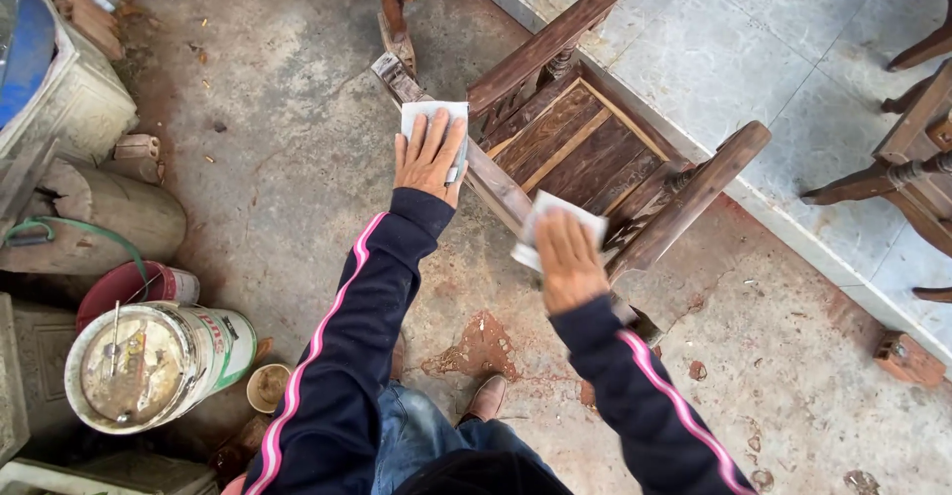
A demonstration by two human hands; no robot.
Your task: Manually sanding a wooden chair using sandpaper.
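Standing at the far left are a pale concrete block and, nearer, a grey concrete cylinder lying on its side with a green hose over it. Near them, at the left edge, a large white paint can with a dirty lid lies tilted, a red bucket is behind it, and a small paper cup stands just beside the can on the grey concrete floor.

More to the middle, the left hand lies flat with the fingers spread, pressing a white sheet of sandpaper on the front rail of a dark brown wooden chair. The chair stands on the floor with its slatted seat facing up, at the border between the concrete and the pale tiled floor.

To the right of it, the right hand is also open, palm down, and covers a second white sheet of sandpaper on the same rail, close to the near armrest. Both arms wear dark sleeves with pink stripes. A brown shoe shows near, between the arms.

At the far right, parts of other dark wooden furniture stand on the tiles, and a small red brick lies near the right edge.
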